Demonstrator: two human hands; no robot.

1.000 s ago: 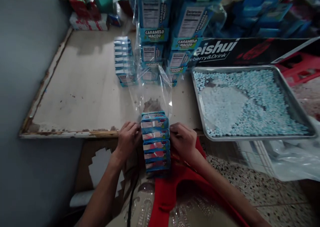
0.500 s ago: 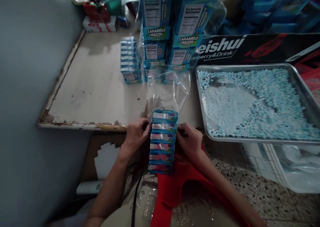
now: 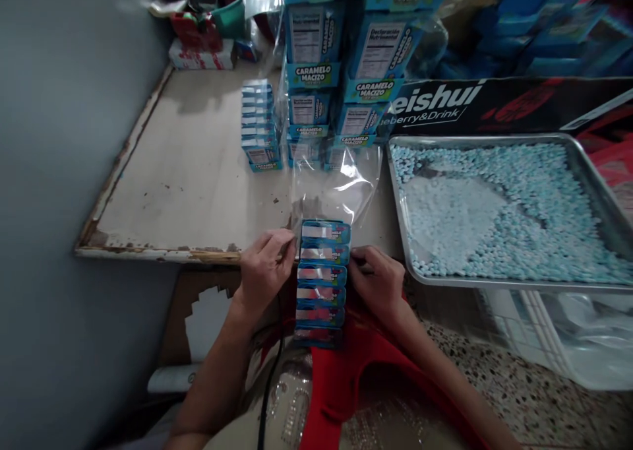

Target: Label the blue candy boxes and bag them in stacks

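Note:
A row of several small blue candy boxes (image 3: 322, 278) runs from my lap up to the table's front edge. Its far end sits inside the mouth of a clear plastic bag (image 3: 336, 186) that lies on the table. My left hand (image 3: 264, 268) presses the row's left side and pinches the bag's edge. On the other side, my right hand (image 3: 378, 282) is closed on the bag's edge against the row.
A metal tray (image 3: 499, 285) of small light-blue candies sits to the right. Wrapped stacks of blue boxes (image 3: 341, 74) and a short loose stack (image 3: 260, 127) stand at the back of the worn table (image 3: 188, 173). A grey wall is on the left.
The view shifted slightly. Both hands stay at the sides of the box row, and the bag has slackened and spread wider beyond the far end.

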